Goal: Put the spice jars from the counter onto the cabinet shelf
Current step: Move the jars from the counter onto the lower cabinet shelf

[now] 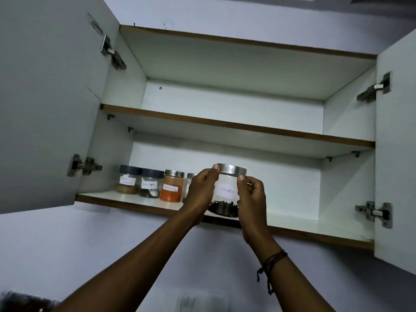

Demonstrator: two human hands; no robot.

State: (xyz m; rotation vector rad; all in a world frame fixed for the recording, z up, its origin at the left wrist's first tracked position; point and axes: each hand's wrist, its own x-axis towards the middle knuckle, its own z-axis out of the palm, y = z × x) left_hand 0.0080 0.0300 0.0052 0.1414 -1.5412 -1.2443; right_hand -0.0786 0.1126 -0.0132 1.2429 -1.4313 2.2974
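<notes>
The one label you can read clearly is "Cloves", handwritten on a white sticker on the clear jar point(227, 194) with the steel lid. The jars to its left also carry white handwritten labels: the second dark-lidded jar point(150, 184) seems to say "Black Pepper", though faintly. The labels on the leftmost jar point(128, 182) and the orange-powder jar point(172, 186) are too blurred to read.

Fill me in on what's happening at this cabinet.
A person is putting spice jars away. Both hands, left hand and right hand, have a grip on a glass cloves jar with a steel lid, at the front edge of the bottom shelf. To its left on that shelf stand two dark-lidded jars, an orange spice jar and another partly hidden one. Both cabinet doors are open.
</notes>
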